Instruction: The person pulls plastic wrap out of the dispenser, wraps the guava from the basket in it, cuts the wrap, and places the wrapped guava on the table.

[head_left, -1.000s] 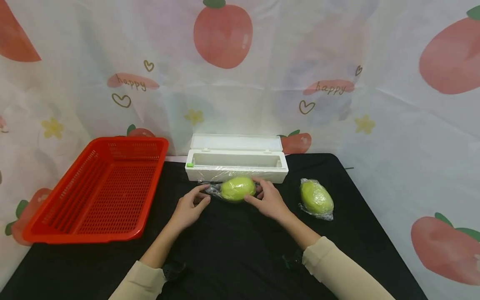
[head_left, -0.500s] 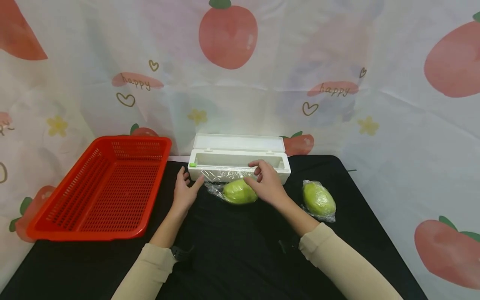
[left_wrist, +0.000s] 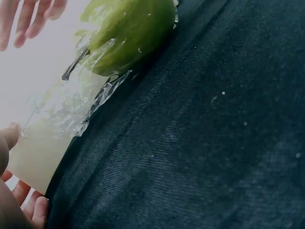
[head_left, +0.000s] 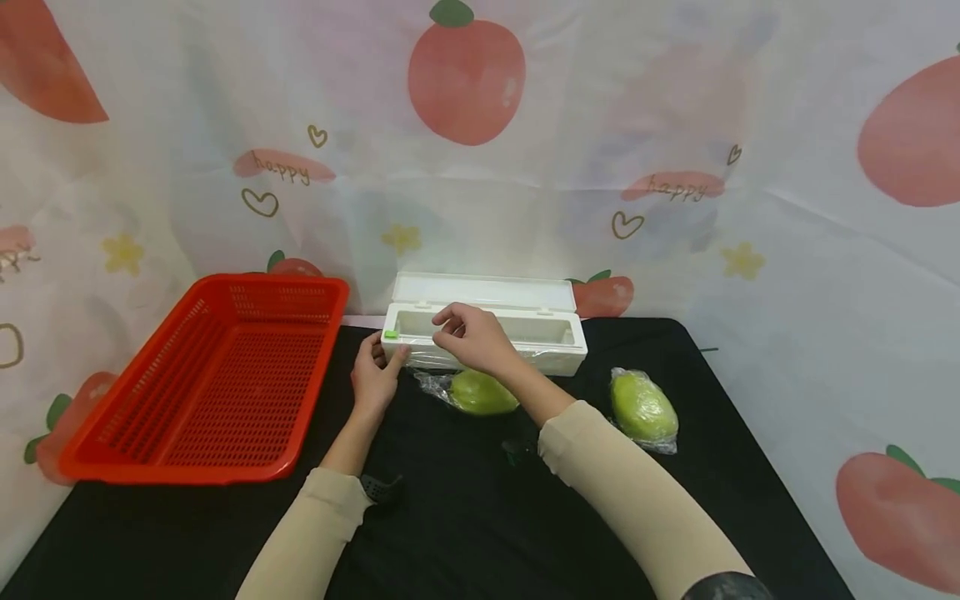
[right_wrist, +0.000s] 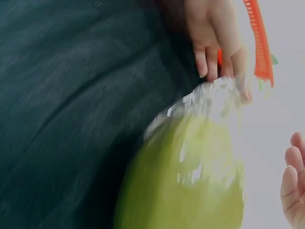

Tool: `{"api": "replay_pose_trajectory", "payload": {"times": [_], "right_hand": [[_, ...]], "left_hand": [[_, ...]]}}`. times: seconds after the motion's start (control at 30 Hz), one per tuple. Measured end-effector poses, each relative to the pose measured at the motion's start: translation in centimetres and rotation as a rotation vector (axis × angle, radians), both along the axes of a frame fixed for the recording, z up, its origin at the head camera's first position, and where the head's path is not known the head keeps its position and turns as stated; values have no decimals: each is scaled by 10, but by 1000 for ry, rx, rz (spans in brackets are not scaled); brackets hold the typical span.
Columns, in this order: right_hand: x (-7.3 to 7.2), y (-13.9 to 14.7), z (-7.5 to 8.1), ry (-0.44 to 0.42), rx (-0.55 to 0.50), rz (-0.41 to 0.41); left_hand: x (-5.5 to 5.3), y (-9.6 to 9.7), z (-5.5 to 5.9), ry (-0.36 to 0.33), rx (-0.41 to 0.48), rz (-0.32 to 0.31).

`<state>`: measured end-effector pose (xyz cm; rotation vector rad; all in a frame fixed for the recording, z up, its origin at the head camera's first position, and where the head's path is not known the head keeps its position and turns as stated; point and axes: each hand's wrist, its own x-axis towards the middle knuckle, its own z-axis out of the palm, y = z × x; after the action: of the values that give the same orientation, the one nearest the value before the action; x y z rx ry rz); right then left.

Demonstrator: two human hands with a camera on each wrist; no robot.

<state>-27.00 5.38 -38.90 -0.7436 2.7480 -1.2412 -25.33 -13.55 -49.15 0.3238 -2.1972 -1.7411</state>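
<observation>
A white cling film dispenser (head_left: 495, 357) stands at the back of the table with its lid up. My left hand (head_left: 373, 379) grips its left end, thumb on the front wall and fingers round the end. My right hand (head_left: 476, 337) is over the dispenser's open trough, fingers loosely curled with nothing visible in them. In front of the dispenser lies a green fruit (head_left: 480, 393) wrapped in cling film, the film bunched toward my left thumb. The left wrist view shows the wrapped fruit (left_wrist: 133, 33) apart from both hands.
A red plastic basket (head_left: 315, 400) stands at the left. Another film-wrapped green fruit (head_left: 643, 408) lies on the right of the black-covered table (head_left: 465, 517). A printed cloth (head_left: 525, 225) hangs right behind the dispenser.
Both hands have left the wrapped fruit. My left hand has moved up to the dispenser's left end and taken hold. My right hand has risen and moved left over the trough.
</observation>
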Motion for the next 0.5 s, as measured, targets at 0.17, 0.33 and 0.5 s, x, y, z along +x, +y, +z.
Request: {"api": "replay_pose_trajectory", "payload": {"times": [0.17, 0.33, 0.5], "right_hand": [[-8, -26, -2, 49, 85, 40], [-18, -48, -5, 216, 296, 106], [-23, -60, -10, 434, 462, 182]], "left_hand": [[-3, -1, -2, 8, 1, 2], [-4, -1, -3, -5, 41, -14], [-4, -1, -6, -29, 26, -19]]}}
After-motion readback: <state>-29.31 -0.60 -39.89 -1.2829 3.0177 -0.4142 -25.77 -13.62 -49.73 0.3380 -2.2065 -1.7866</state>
